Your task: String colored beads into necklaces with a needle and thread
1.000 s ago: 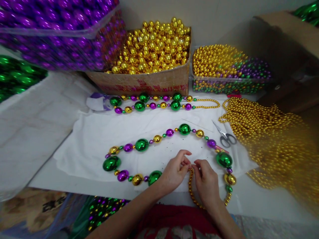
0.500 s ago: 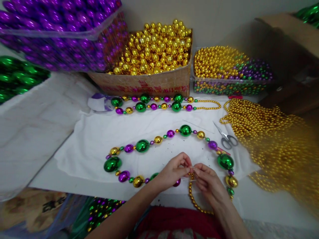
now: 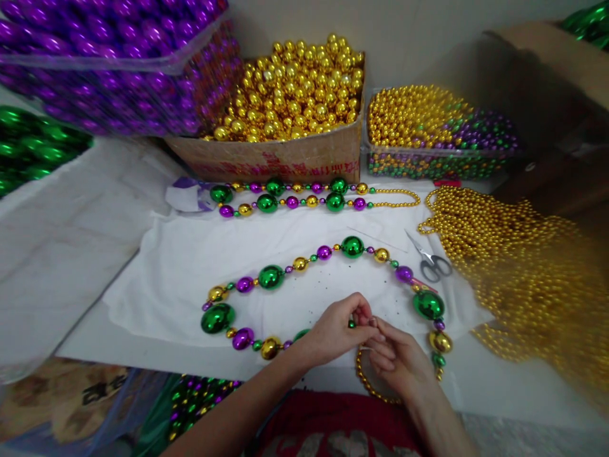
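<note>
A big-bead necklace (image 3: 271, 277) of green, purple and gold balls lies in a loop on a white cloth (image 3: 171, 266). At the loop's near side my left hand (image 3: 335, 330) pinches its end, a small green bead showing between the fingers. My right hand (image 3: 397, 358) is closed against it, fingertips touching, gripping a strand of small gold beads (image 3: 364, 379) that curls down beneath the hands. What joins the two ends is hidden by my fingers.
A second finished necklace (image 3: 295, 195) lies at the cloth's far edge. Scissors (image 3: 431, 261) rest at right beside a heap of gold bead strands (image 3: 518, 266). Behind stand a cardboard box of gold balls (image 3: 290, 89), a tray of mixed small beads (image 3: 438, 133) and purple balls (image 3: 114, 57).
Both hands have drawn closer together and slightly toward me. The gold strand's loop beneath them has shortened, and the necklace's near left side has shifted a little right.
</note>
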{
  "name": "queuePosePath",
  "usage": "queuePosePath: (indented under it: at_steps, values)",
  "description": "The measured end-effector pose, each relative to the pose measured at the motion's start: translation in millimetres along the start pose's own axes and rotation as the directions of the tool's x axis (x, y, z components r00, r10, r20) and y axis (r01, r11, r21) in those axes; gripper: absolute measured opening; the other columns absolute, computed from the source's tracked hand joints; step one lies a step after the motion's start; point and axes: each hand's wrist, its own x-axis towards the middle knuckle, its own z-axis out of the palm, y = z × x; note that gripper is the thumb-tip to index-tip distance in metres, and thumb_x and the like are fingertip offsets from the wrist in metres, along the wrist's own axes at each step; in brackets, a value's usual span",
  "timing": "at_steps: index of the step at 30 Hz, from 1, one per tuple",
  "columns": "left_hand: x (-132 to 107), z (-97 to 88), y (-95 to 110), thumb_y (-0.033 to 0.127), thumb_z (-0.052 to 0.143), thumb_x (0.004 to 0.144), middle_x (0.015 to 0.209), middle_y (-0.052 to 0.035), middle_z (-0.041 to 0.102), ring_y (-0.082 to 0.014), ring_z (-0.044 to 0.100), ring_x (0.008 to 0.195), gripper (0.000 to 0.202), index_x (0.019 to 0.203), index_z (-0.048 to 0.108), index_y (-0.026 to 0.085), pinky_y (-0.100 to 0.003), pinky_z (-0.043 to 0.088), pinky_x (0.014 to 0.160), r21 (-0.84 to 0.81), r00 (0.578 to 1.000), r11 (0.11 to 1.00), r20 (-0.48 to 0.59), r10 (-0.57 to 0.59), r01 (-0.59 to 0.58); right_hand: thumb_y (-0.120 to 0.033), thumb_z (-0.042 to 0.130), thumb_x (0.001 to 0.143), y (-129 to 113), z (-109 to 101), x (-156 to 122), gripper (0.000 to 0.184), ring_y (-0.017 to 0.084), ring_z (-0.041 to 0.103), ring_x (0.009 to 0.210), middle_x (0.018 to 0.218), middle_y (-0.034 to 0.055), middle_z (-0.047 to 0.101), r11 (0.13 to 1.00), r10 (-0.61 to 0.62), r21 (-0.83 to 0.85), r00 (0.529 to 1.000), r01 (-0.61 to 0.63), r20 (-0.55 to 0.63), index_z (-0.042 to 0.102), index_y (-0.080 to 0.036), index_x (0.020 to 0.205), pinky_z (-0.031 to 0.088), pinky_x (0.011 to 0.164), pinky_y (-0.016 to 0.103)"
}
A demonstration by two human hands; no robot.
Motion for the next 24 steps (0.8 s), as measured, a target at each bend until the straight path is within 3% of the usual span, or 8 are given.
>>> queuePosePath:
  at_steps: [5,9,13,16,19,24]
  values:
    - [2,-0.6,-1,0.023,0.061,0.077,0.071,0.0026,0.053,-0.0108,0.048,0.068,0.009,0.075,0.056,0.016,-0.022,0.037,0.061,0.124,0.999,0.992,-0.037,0.018,-0.013,-0.024,0.076,0.069,0,6,-4,0.023,0.0,0.012,0.041,0.059,-0.0083,0.04,0.992,-0.084,-0.096,0.996,0.081,-0.028,0.055,-0.014,0.07,0.012,0.033,0.013]
    - [3,-7.1,1,0.031,0.057,0.081,0.065,0.0053,0.047,-0.0079,0.041,0.054,0.015,0.079,0.051,0.017,-0.02,0.032,0.048,-0.022,0.994,0.994,0.03,-0.104,0.105,-0.03,0.076,0.071,1,7,-6,0.026,0.001,0.012,0.041,0.056,-0.0094,0.037,0.946,-0.208,-0.267,0.976,0.184,-0.067,0.056,-0.015,0.072,0.01,0.034,0.014]
    - [5,-9.8,3,0.033,0.056,0.081,0.068,0.0046,0.051,-0.0073,0.044,0.051,0.018,0.081,0.045,0.019,-0.018,0.036,0.044,-0.181,0.986,0.97,0.046,-0.158,0.164,-0.036,0.074,0.074,2,7,-7,0.025,0.002,0.016,0.038,0.05,-0.0113,0.032,0.827,-0.397,-0.472,0.912,0.307,-0.103,0.057,-0.018,0.076,0.01,0.036,0.016]
    - [8,-6.7,1,0.039,0.054,0.082,0.069,0.0027,0.055,-0.0092,0.049,0.052,0.022,0.082,0.043,0.02,-0.019,0.041,0.042,-0.28,0.984,0.944,0.037,-0.173,0.177,-0.035,0.072,0.076,3,8,-7,0.02,0.005,0.03,0.042,0.055,-0.007,0.046,0.701,-0.523,-0.612,0.847,0.367,-0.091,0.06,-0.018,0.077,0.02,0.039,0.018]
    - [10,-3.3,-2,0.042,0.055,0.083,0.066,0.0024,0.056,-0.0094,0.049,0.05,0.025,0.083,0.043,0.019,-0.018,0.042,0.039,-0.333,0.982,0.925,0.026,-0.187,0.185,-0.028,0.071,0.077,3,11,-10,0.011,0.011,0.047,0.06,0.069,-0.0012,0.057,0.555,-0.623,-0.728,0.781,0.403,-0.043,0.063,-0.019,0.075,0.035,0.055,0.022]
    - [11,-2.7,-6,0.044,0.057,0.082,0.064,0.0025,0.057,-0.0086,0.05,0.047,0.029,0.082,0.043,0.019,-0.017,0.042,0.036,-0.389,0.979,0.899,0.04,-0.2,0.2,-0.017,0.062,0.082,6,12,-13,0.007,0.014,0.049,0.062,0.072,-0.0001,0.057,0.102,-0.715,-0.908,0.665,0.406,0.217,0.063,-0.023,0.08,0.034,0.06,0.027]
